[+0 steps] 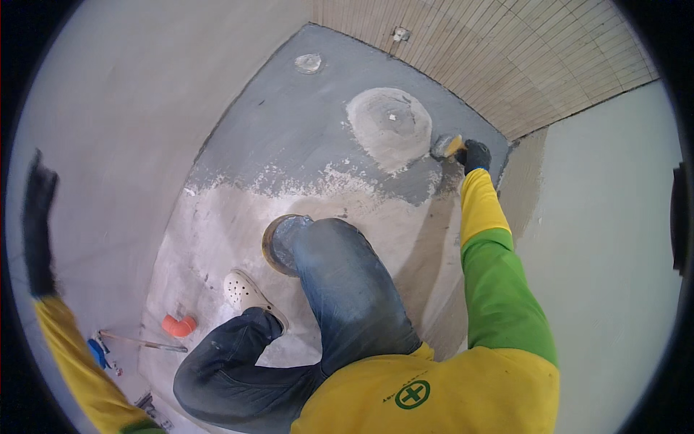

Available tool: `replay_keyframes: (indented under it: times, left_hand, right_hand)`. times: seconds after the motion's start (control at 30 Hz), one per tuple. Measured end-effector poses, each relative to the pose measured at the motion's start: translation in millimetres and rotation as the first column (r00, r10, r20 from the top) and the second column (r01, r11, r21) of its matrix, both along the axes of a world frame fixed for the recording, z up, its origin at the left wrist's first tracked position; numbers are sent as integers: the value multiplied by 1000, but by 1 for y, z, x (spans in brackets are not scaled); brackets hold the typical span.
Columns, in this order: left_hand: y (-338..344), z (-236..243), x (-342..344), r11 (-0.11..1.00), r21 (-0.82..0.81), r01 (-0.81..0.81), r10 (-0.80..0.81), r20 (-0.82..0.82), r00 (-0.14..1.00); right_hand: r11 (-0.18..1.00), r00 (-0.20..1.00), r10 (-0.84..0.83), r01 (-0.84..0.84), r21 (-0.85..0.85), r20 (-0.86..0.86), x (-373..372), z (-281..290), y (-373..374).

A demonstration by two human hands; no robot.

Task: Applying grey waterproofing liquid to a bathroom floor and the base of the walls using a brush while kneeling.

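Note:
My right hand [476, 155], in a black glove, is stretched out to the far right of the floor and grips a brush [445, 145] with a yellow handle. Its bristles touch the wet dark grey coating [303, 130] beside the tiled wall. My left hand [37, 217], also in a black glove, is pressed flat against the grey wall at the left with nothing in it. A round bucket [278, 242] of grey coating stands by my bent knee, partly hidden behind it. A paler round patch [390, 123] lies in the coated area.
The near half of the floor [217, 239] is bare whitish concrete. An orange pipe elbow [178, 325], a thin rod [141, 341] and a blue item [97, 353] lie at the lower left. A small round drain [309, 63] sits at the far corner. Beige tiles [506, 58] cover the back wall.

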State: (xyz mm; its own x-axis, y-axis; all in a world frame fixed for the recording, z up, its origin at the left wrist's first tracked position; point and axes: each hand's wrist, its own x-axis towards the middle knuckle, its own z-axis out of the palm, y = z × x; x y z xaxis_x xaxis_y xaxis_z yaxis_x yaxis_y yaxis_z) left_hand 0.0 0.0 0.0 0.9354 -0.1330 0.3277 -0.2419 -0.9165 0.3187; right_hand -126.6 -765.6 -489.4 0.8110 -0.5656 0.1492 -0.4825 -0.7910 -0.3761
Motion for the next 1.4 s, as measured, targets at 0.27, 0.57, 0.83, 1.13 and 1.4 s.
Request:
replay_keyframes:
  times: [0.27, 0.57, 0.83, 1.13, 1.4]
  left_hand:
    - [-144, -152, -194, 612, -777, -146, -314, -408, 857]
    - [-186, -117, -215, 923, -385, 16, -191, -420, 887]
    - [-189, -144, -198, 926, -285, 248, -336, -326, 884]
    - [-179, -149, -194, 934, -253, 252, -332, -351, 876]
    - [-153, -139, -196, 928, -296, 225, -321, -332, 887]
  right_hand:
    - [852, 896, -431, 365, 375, 106, -56, -23, -45]
    - [90, 643, -765, 40, 995, 43, -13, -48, 183]
    - [669, 901, -29, -305, 678, 433, 49, -48, 239]
    - [744, 760, 650, -634, 210, -7, -16, 40, 111]
    - [861, 739, 478, -500, 88, -476, -17, 65, 64]
